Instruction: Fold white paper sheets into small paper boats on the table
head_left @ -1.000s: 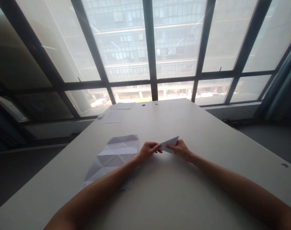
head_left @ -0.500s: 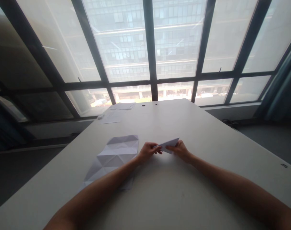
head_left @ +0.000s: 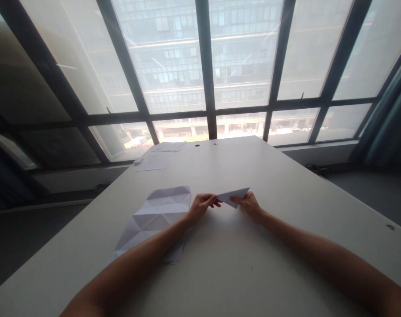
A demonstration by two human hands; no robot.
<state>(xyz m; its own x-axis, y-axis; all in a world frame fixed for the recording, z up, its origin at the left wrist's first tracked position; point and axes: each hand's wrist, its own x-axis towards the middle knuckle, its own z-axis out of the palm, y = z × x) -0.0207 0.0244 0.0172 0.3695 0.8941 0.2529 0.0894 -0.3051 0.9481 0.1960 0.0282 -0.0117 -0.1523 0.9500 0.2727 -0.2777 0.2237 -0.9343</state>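
A small white piece of folded paper (head_left: 232, 195), pointed at its right end, is held between my two hands over the table. My left hand (head_left: 203, 204) pinches its left tip between thumb and fingers. On the other side, my right hand (head_left: 248, 204) grips the right part, its thumb lying on the near face and its other fingers partly hidden behind the paper. To the left lies a larger creased sheet of paper (head_left: 164, 204), marked with crossing fold lines and partly covered by my left forearm.
Several flat sheets of paper (head_left: 152, 164) lie at the far left of the white table (head_left: 240, 273), near a small white object (head_left: 137, 162). A round dark hole (head_left: 197, 145) shows near the far edge. Large windows (head_left: 174, 57) stand beyond, with curtains at both sides.
The folded paper has risen slightly and shows more of its face. My left hand has shifted toward its left tip; my right hand still grips the other end.
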